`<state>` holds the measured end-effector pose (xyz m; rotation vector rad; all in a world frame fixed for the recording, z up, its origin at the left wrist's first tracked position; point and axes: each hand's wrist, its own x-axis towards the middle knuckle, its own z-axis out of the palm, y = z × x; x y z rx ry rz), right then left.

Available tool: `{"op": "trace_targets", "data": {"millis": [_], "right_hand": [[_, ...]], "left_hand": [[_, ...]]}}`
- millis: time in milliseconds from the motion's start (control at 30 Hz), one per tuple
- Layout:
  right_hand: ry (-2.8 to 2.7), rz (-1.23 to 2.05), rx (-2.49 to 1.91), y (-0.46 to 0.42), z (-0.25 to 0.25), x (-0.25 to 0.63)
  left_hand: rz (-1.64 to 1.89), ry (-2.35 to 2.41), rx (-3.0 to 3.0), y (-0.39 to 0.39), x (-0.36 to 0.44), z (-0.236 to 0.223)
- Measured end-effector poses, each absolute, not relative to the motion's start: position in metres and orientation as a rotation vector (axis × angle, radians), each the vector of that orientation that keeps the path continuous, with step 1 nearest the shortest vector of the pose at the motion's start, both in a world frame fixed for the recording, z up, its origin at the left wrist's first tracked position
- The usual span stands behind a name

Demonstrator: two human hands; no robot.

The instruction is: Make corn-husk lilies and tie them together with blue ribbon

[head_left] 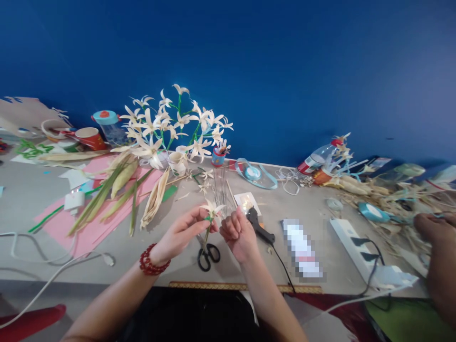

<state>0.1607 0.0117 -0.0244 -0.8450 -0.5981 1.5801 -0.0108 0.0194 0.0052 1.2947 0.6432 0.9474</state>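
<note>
My left hand, with a red bead bracelet at the wrist, pinches a small cream-white flower just below its petals, where green tape wraps the stem. Close to its right, my right hand is curled with fingertips pressed together; whatever it grips is too small to make out. Black-handled scissors lie on the table below the flower. A black glue gun rests right of my right hand. Thin wires and a few loose flowers lie beyond the hands.
White flowers on green stems stand in cups at the back. Corn husks cover pink paper at left. A pixelated phone-like shape, a power strip and a ribbon roll lie rightward. Another person's hand is at far right.
</note>
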Motion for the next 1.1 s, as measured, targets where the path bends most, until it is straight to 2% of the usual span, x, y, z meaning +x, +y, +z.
{"op": "trace_targets", "data": {"millis": [233, 667, 1100], "right_hand": [[-0.634, 1.65, -0.811, 0.006, -0.025, 0.155], [-0.702, 1.331, -1.044, 0.002, -0.047, 0.142], [-0.668, 1.48, -0.947, 0.004, -0.033, 0.141]], "left_hand": [[0.94, 0.613, 1.135, 0.017, -0.003, -0.003], [0.953, 0.619, 0.948, 0.015, -0.001, -0.011], [0.942, 0.642, 1.034, 0.016, -0.004, -0.005]]}}
